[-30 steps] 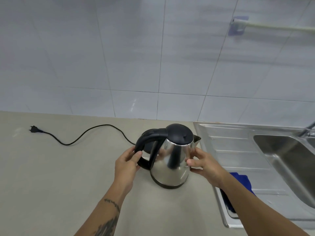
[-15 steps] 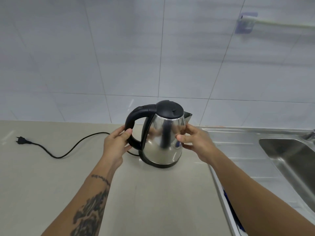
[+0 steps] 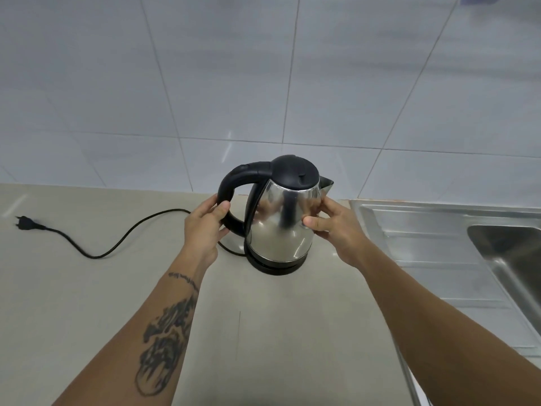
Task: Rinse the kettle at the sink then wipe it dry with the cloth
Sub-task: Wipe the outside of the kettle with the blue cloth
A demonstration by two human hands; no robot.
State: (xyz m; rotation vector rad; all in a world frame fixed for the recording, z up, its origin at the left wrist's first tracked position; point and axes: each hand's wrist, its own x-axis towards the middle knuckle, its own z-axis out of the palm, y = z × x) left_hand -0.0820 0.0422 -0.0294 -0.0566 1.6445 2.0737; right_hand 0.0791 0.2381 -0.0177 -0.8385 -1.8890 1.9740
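Observation:
A shiny steel kettle [image 3: 278, 227] with a black lid and black handle stands upright on its black base [image 3: 275, 266] on the beige counter, spout pointing right. My left hand [image 3: 205, 227] is wrapped around the handle. My right hand [image 3: 333, 230] presses against the kettle's right side, thumb on the steel body. The steel sink [image 3: 509, 259] lies to the right, its basin at the frame's right edge. The cloth is out of view now.
A black power cord [image 3: 123, 238] runs left from the base to an unplugged plug [image 3: 25, 222] on the counter [image 3: 87, 303]. The ribbed steel drainboard [image 3: 424, 247] sits between kettle and basin. A white tiled wall rises behind.
The kettle has been set down onto its base, farther back on the counter. Both hands stayed on it. The view tilted, so the blue cloth by the drainboard dropped out of sight.

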